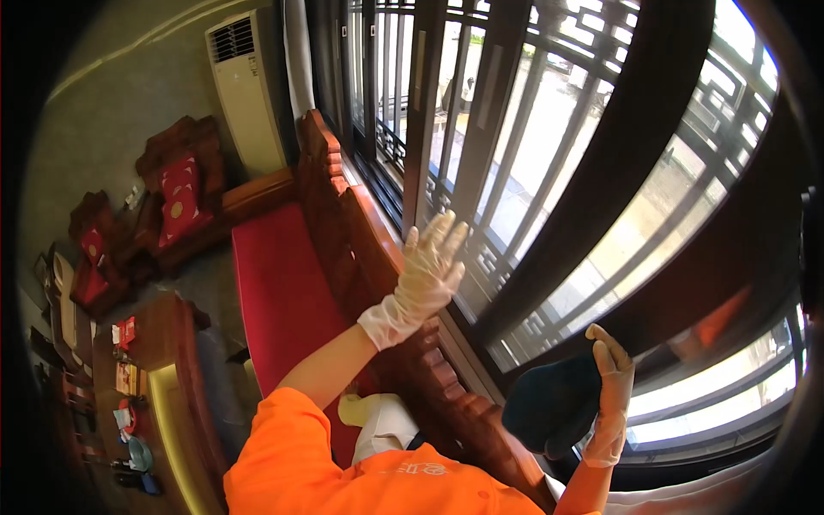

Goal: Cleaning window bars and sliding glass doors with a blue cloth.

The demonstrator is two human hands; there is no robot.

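Note:
My left hand [425, 280], in a thin whitish glove, is raised with its fingers spread and nothing in it. Behind it in the picture are the carved wooden backrest [380, 257] of a sofa and the dark lattice window [534, 174]; whether the fingertips touch either, I cannot tell. A dark blue-green cloth [553, 405] is gripped in my right hand [610, 393], which wears the same kind of glove. Cloth and right hand are in front of the lower window panes. The red sofa seat cushion [283, 290] lies under my left arm.
A standing air conditioner [244, 90] is in the far corner beside a pale curtain [298, 58]. Carved wooden armchairs with red cushions [179, 199] line the far side. To the left, a wooden table [151, 328] bears small boxes and a blue-green bowl [140, 454].

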